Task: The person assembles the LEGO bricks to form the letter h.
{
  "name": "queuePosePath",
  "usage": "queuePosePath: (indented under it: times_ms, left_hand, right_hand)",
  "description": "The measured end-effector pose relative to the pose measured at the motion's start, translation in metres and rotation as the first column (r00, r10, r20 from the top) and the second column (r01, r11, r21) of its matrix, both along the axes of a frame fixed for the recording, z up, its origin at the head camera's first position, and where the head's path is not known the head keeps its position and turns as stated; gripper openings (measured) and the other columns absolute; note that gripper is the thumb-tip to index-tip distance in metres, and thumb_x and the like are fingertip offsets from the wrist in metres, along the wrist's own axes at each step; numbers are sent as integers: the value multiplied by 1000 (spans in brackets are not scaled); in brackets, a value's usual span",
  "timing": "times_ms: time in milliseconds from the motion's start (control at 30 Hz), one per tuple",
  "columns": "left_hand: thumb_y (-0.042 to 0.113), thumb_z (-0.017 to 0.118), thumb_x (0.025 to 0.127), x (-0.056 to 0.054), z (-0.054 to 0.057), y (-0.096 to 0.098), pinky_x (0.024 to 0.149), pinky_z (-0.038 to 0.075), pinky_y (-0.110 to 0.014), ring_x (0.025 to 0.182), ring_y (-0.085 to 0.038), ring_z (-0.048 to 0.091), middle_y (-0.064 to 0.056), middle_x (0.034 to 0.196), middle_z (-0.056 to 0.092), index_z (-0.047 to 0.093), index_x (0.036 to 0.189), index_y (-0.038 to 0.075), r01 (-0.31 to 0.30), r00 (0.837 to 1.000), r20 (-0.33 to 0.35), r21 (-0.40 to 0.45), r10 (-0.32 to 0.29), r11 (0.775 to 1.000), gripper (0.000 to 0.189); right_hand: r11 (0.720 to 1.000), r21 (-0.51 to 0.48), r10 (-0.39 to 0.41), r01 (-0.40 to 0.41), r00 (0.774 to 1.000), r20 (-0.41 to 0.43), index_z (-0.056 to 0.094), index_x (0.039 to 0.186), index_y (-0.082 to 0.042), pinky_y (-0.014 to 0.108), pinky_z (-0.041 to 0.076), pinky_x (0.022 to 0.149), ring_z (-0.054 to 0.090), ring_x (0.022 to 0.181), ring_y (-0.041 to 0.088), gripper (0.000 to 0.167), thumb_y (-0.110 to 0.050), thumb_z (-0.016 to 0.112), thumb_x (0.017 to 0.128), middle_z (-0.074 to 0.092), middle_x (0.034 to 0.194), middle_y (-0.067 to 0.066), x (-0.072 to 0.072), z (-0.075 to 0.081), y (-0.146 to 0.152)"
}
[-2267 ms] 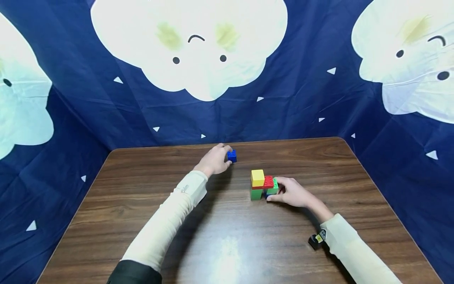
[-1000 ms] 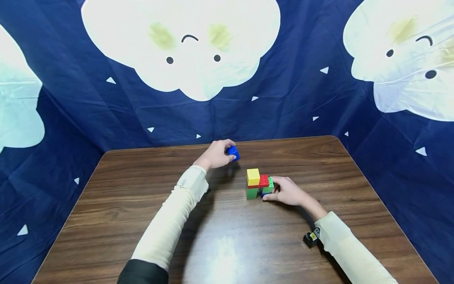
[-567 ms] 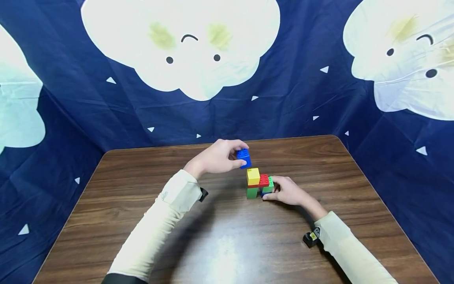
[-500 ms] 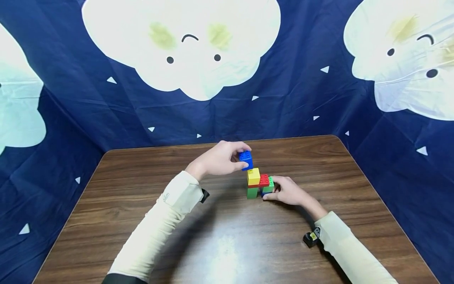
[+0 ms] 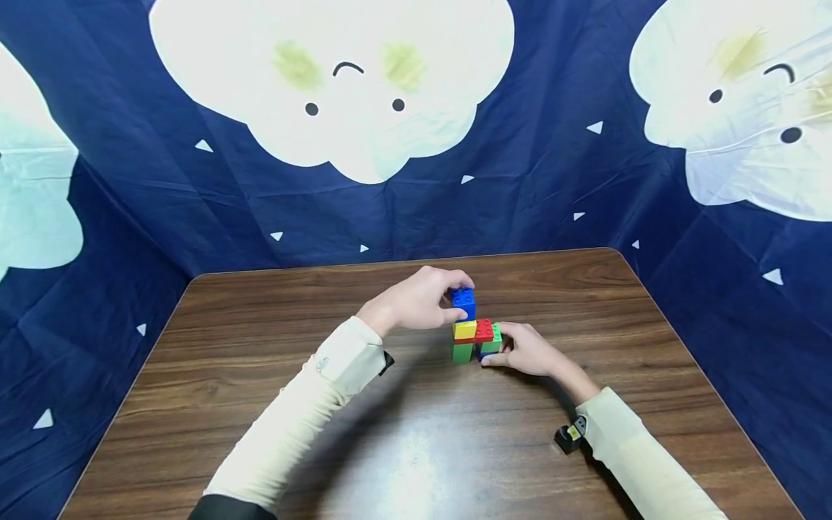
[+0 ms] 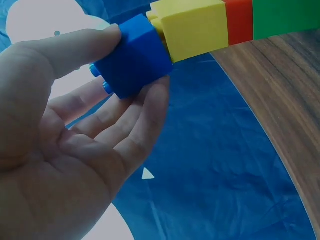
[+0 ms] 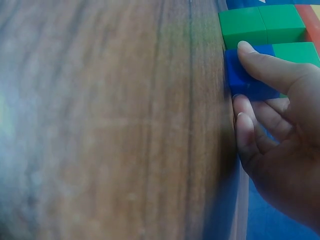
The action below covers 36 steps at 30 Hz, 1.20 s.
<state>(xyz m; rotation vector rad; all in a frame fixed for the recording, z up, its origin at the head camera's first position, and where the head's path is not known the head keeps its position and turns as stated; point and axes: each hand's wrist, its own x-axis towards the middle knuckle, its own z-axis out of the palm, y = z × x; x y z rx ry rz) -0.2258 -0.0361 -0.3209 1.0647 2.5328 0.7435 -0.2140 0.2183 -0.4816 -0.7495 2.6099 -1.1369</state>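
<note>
My left hand [image 5: 419,300] pinches a blue toy brick [image 6: 135,57] between thumb and fingers, studs facing up in the head view. Its underside meets the studs of a yellow brick [image 6: 197,30] at a slight tilt, some of those studs still showing. The yellow brick tops the left column of a small brick build, above a red brick [image 5: 484,330] and green bricks [image 7: 242,27]. With thumb and fingers, my right hand [image 5: 529,352] grips the lower blue brick [image 7: 250,75] of the right column, which has a green brick [image 7: 295,52] on it.
The build stands on a brown wooden table [image 5: 260,375], toward its far side. A dark blue cloth [image 5: 552,144] with white clouds hangs behind and beside the table. A small black camera [image 5: 568,437] is strapped to the right wrist.
My left hand took the blue brick from the far side of the table, lifted it and brought it right and nearer, onto the yellow brick. The right hand has kept its grip on the build.
</note>
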Motion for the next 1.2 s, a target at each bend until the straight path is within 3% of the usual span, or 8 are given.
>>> queuePosePath:
  times_ms: [300,467,733,1067,1200]
  left_hand:
    - [21,72,95,4,4,12,86,56,-30,95,-21,68,-8,111,71,64,128,3,15,992,-124,-128,-31,992,39]
    - [22,73,95,6,4,17,88,58,-30,91,-18,68,-8,107,74,67,125,3,16,984,-170,-181,-48,983,36]
    - [22,73,95,7,4,20,80,58,-27,81,-14,64,-7,97,74,70,118,3,5,983,-181,-188,-39,982,30]
    - [24,74,94,14,3,25,85,56,-34,99,-24,60,-7,97,71,72,116,5,-94,981,-184,-218,54,971,29]
    - [24,73,95,16,1,25,82,56,-31,94,-21,61,-6,96,71,72,114,6,-97,982,-182,-215,57,972,27]
  right_hand:
    - [1000,-9,-6,6,1000,15,70,114,-16,24,53,64,61,70,7,38,-32,86,82,69,88,-5,-1,1,1]
    - [1000,-5,-11,11,1000,12,70,113,-17,24,52,63,60,69,7,37,-32,86,82,69,86,-5,-2,1,1]
    - [1000,-1,-14,14,1000,8,70,113,-16,24,52,62,59,69,7,37,-31,86,82,69,86,-5,-3,4,3]
    - [1000,8,-19,19,1000,8,70,112,-17,24,51,62,59,69,8,36,-30,86,82,68,85,-6,-2,4,2]
    - [1000,16,-26,26,1000,8,70,112,-18,24,51,63,59,69,7,37,-32,86,82,67,83,-6,0,1,1]
